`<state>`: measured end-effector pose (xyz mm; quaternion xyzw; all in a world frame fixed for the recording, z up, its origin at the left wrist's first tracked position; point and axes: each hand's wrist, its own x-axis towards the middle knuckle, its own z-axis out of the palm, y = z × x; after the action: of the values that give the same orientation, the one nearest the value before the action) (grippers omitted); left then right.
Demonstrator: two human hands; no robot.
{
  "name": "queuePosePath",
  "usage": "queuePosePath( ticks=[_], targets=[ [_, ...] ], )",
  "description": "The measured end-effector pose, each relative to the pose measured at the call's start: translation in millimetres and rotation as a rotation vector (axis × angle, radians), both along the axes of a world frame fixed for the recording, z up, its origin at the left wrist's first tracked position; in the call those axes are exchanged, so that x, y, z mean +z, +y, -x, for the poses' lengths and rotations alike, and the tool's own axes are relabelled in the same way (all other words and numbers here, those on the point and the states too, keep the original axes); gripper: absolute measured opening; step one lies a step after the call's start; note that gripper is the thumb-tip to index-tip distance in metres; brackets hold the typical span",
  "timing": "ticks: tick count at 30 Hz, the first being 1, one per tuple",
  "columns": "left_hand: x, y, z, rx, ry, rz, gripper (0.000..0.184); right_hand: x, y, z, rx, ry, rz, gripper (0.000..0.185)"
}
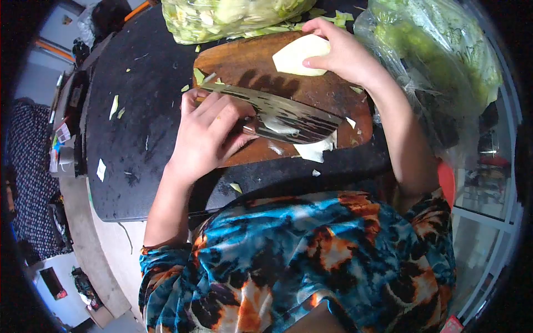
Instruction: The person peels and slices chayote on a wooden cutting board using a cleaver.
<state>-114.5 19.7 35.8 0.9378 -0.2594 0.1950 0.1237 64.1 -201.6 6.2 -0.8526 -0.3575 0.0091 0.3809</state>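
My left hand (pixel 208 125) is closed around the handle end of a broad cleaver (pixel 283 114). Its wet blade, with dark streaks, extends right across the wooden cutting board (pixel 222 55). A pale green-white vegetable piece (pixel 300 55) with flat cut sides is gripped in my right hand (pixel 338 50), thumb on the near side, over the board's upper right part. Blade and piece are apart. Thin pale peelings (pixel 317 150) lie at the board's near edge, partly under the blade. A green scrap (pixel 199 76) is at the board's left edge.
A clear bag of cut pale green pieces (pixel 233 19) stands behind the board. On the right is a plastic bag of leafy greens (pixel 444 50). Scattered scraps (pixel 101 170) lie on the black table (pixel 133 139). A red object (pixel 446 183) shows beside my right forearm.
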Motion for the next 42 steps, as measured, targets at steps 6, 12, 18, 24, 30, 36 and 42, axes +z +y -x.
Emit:
queuePosePath(
  ticks=[6,12,18,24,30,36,42],
  targets=[
    [-0.5,9.9,-2.3,0.089,-0.056,0.042,0.028,22.8,-43.2,19.4,0.011,0.061,-0.264,0.022],
    [-5.0,20.6,-0.7,0.359,-0.142,0.176,0.028,90.5,-239.8,119.5,-0.562,0.17,0.133,0.04],
    [-7.4,32.7,-0.5,0.462,-0.085,0.683,0.019,-18.1,-502.6,200.2,-0.756,0.638,0.477,0.039],
    [23.6,49.0,1.9,0.415,0.023,0.995,0.021,16.7,-305.0,171.5,-0.794,-0.097,0.358,0.039],
    [66.8,66.9,23.1,0.573,0.477,1.203,0.024,38.6,-114.1,164.5,-0.283,-0.447,0.144,0.056],
    [58.3,53.6,36.3,0.486,0.857,1.06,0.024,10.4,-44.8,156.3,-0.112,-0.404,0.224,0.059],
    [41.8,59.6,39.2,0.462,0.715,1.192,0.027,1.0,-8.5,157.5,0.172,-0.623,0.342,0.049]
  ],
)
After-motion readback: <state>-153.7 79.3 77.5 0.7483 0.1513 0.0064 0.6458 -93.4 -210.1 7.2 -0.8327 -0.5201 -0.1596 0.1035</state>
